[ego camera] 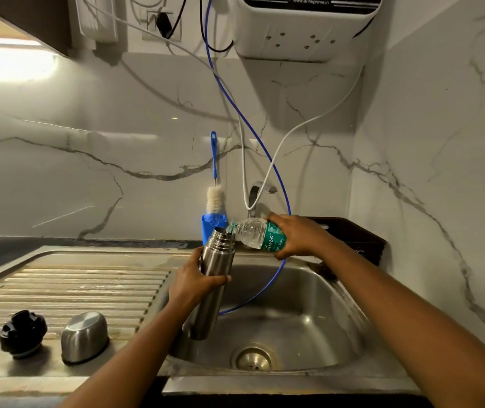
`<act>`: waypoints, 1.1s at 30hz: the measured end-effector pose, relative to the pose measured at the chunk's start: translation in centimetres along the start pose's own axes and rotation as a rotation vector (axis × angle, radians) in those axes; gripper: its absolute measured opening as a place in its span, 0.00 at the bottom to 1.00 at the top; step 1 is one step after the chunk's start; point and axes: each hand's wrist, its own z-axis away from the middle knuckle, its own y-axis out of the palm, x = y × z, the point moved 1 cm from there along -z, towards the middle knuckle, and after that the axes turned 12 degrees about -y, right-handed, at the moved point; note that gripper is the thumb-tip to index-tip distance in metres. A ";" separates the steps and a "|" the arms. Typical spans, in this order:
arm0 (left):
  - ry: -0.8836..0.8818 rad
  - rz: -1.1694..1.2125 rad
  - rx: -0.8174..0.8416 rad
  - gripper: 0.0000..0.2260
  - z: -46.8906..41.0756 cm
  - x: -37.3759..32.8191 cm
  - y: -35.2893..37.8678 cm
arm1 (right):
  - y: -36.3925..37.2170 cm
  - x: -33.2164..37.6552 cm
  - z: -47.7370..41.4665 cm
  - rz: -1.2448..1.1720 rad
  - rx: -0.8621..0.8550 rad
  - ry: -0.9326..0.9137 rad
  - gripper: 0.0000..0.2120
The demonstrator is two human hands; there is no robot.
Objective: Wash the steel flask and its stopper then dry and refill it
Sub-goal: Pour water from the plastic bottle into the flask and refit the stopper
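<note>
My left hand (191,282) grips the steel flask (211,301) around its upper body and holds it tilted over the sink basin (309,328), mouth open at the top. My right hand (297,235) holds a clear plastic water bottle (254,232) with a green label, tipped on its side with its neck at the flask's mouth. The black stopper (23,334) and the steel cup lid (84,337), upside down, stand on the ribbed drainboard (88,290) at the left.
A blue-handled bottle brush (214,187) stands in a blue holder (213,226) behind the flask. A tap (256,192) sits at the back of the sink. A blue hose (276,269) loops into the basin. A white water purifier (303,25) hangs overhead.
</note>
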 end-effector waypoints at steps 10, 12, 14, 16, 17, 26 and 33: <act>0.010 -0.016 0.008 0.39 -0.1 0.2 0.2 | -0.7 -0.5 -0.3 0.052 0.021 -0.030 0.44; 0.012 -0.016 0.006 0.39 -0.1 0.2 0.2 | -0.8 -0.4 -0.4 0.054 0.020 -0.036 0.43; 0.018 -0.020 0.003 0.39 -0.2 0.3 0.2 | -1.0 -0.4 -0.5 0.063 0.019 -0.046 0.43; 0.019 -0.023 -0.002 0.39 -0.2 0.4 0.1 | -1.1 -0.4 -0.5 0.074 0.027 -0.049 0.42; 0.019 -0.024 -0.002 0.39 -0.1 0.4 0.2 | -1.2 -0.4 -0.6 0.077 0.033 -0.047 0.42; 0.019 -0.024 -0.001 0.39 -0.1 0.4 0.3 | -1.3 -0.6 -0.7 0.064 0.052 -0.043 0.41; 0.020 -0.014 0.000 0.39 -0.2 0.4 0.4 | -1.5 -0.7 -0.8 0.067 0.052 -0.052 0.41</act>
